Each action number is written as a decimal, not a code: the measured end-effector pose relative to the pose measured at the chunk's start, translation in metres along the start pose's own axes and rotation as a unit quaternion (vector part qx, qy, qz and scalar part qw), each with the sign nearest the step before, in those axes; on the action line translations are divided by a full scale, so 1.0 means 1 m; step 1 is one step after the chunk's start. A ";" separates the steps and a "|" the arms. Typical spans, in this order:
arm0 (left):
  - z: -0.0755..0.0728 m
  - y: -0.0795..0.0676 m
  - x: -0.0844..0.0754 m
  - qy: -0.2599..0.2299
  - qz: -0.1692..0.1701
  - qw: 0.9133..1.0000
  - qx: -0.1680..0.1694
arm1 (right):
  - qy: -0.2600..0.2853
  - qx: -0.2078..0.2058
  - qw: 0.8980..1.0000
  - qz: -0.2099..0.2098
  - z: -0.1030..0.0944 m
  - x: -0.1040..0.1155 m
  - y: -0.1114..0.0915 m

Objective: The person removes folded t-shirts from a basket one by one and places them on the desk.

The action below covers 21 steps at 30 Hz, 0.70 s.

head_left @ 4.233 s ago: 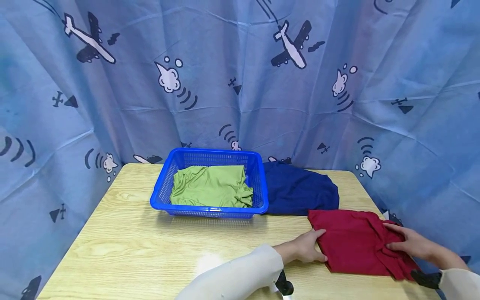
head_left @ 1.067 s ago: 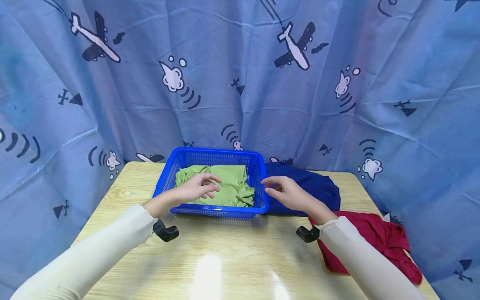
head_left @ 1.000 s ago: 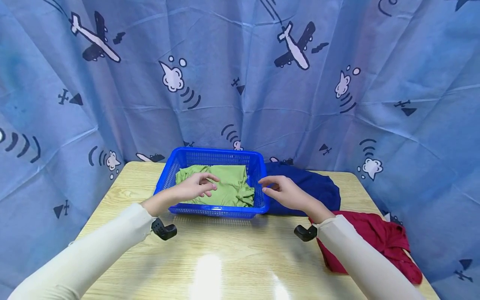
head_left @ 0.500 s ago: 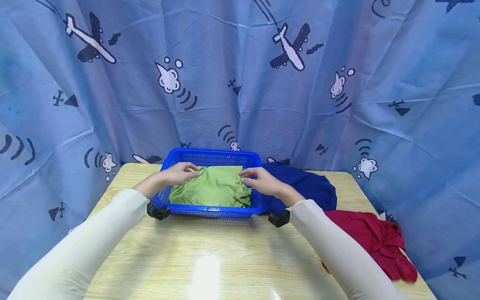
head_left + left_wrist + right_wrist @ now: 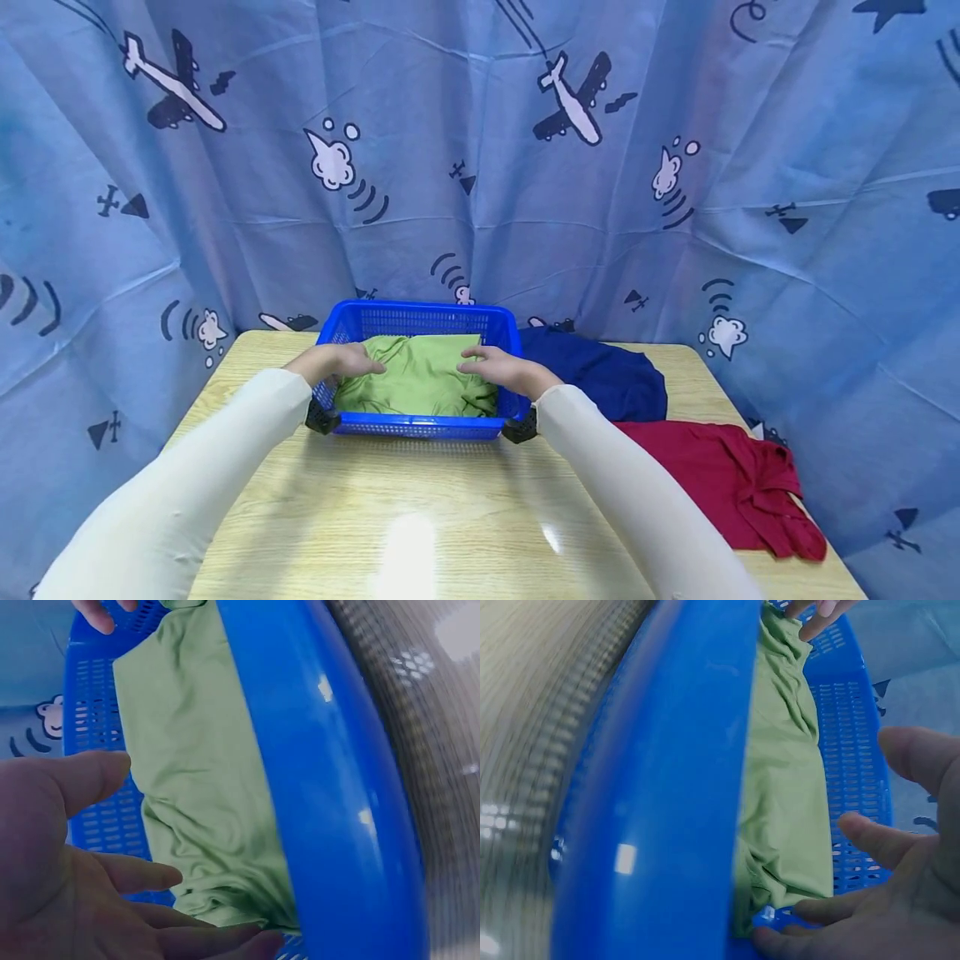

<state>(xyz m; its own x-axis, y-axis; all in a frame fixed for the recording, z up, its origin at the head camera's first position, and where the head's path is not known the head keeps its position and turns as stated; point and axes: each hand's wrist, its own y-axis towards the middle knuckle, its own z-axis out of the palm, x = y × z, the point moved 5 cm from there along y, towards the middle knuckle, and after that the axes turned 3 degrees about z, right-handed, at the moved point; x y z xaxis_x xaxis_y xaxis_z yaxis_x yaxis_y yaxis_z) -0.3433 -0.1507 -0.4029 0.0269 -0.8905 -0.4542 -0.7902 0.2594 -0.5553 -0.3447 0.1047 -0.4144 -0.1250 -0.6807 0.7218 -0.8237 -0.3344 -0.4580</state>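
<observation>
A folded green garment [image 5: 427, 375] lies in a blue perforated plastic basket [image 5: 420, 423] near the back of the table. Over the basket's left end reaches my left hand [image 5: 347, 360], its fingers extended. In the left wrist view, the lower fingertips [image 5: 259, 937] are right at the garment's crumpled end. My right hand [image 5: 501, 369] reaches in from the opposite end, thumb and fingers spread. In the right wrist view, its lower fingertips [image 5: 776, 937] are low in the basket beside the garment's end. Neither hand's fingers are curled round the cloth.
A dark blue garment [image 5: 600, 375] lies right of the basket. Nearer the table's right edge is a crimson garment [image 5: 720, 479], partly covered by the right sleeve. A blue curtain [image 5: 420, 167] with airplane prints hangs behind the wooden table [image 5: 360, 508].
From the crimson garment at the right, both hands have moved over to the basket. They have spread apart and lowered into its two ends. The crimson garment stays on the table.
</observation>
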 end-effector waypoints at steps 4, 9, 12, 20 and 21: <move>0.009 0.003 0.002 -0.056 -0.011 0.998 0.027 | -0.002 0.015 0.999 0.029 0.005 -0.003 0.007; 0.014 0.005 0.007 -0.107 -0.017 0.993 0.042 | 0.007 0.018 0.998 0.059 0.005 -0.001 0.009; 0.014 0.007 0.012 -0.128 -0.015 0.991 0.045 | 0.017 0.019 0.997 0.074 0.004 -0.002 0.010; 0.013 0.008 0.016 -0.150 -0.025 0.987 0.053 | 0.042 0.038 0.995 0.077 0.010 -0.005 0.016; 0.016 0.009 0.016 -0.149 -0.026 0.987 0.054 | 0.045 0.041 0.995 0.083 0.012 -0.007 0.016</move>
<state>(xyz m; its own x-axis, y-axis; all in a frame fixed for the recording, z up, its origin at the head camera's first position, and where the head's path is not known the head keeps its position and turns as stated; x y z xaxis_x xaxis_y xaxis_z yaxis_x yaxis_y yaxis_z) -0.3402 -0.1567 -0.4258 0.2573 -0.7580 -0.5994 -0.7130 0.2697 -0.6472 -0.3507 0.0963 -0.4328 -0.3070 -0.6708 0.6751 -0.7398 -0.2780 -0.6127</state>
